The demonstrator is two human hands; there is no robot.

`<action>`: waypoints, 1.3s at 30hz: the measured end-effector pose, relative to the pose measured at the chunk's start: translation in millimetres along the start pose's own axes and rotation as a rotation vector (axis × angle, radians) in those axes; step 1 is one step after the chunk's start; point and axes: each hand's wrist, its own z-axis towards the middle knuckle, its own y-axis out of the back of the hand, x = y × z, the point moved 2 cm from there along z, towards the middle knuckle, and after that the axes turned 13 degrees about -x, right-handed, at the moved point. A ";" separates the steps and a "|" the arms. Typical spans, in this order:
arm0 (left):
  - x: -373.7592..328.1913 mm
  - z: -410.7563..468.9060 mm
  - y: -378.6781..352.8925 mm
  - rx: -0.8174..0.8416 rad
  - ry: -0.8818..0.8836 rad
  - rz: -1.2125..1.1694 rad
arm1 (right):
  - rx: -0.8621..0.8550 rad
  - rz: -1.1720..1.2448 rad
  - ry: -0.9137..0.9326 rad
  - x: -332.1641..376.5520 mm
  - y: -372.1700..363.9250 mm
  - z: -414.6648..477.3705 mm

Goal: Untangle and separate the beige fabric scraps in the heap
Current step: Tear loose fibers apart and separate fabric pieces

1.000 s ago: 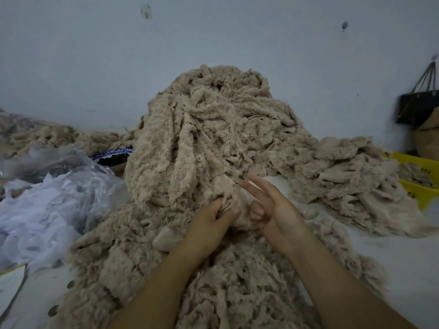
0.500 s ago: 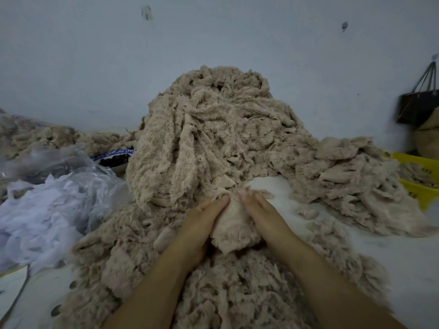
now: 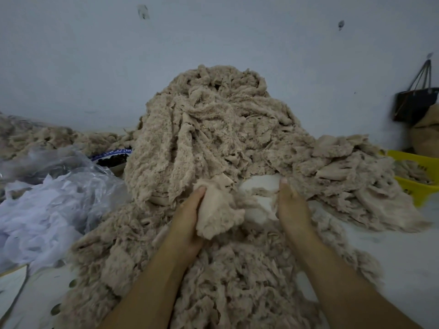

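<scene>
A tall heap of tangled beige fabric scraps [image 3: 213,129] rises against the wall and spills toward me as a low front pile [image 3: 237,281]. My left hand [image 3: 187,217] grips one smooth beige scrap [image 3: 218,210] at the foot of the heap, with its fingers along the scrap's left side. About a hand's width to the right, my right hand [image 3: 289,205] is edge-on with straight fingers, and its fingertips touch the scraps of the flatter right pile [image 3: 356,176]. A patch of white surface [image 3: 259,184] shows between my hands.
A clear plastic bag of white fabric [image 3: 47,205] lies at the left, with a blue-rimmed bowl [image 3: 111,155] behind it. A yellow crate [image 3: 415,172] holding scraps sits at the right. A dark bag [image 3: 413,103] hangs on the wall above a brown sack [image 3: 427,136].
My hands have come apart. The right hand let go of the scrap and slid right, the left hand kept it, and white surface now shows between them.
</scene>
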 end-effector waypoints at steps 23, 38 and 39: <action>14.9 11.0 -4.4 0.010 -0.055 -0.020 | 0.260 0.086 0.004 -3.4 -17.6 -17.2; 20.8 8.6 -10.6 -0.037 0.006 0.005 | 0.470 0.550 -0.379 -3.1 -10.5 -15.6; 20.8 9.3 -10.2 -0.038 0.006 -0.001 | 0.516 0.588 -0.403 -1.1 -9.3 -17.5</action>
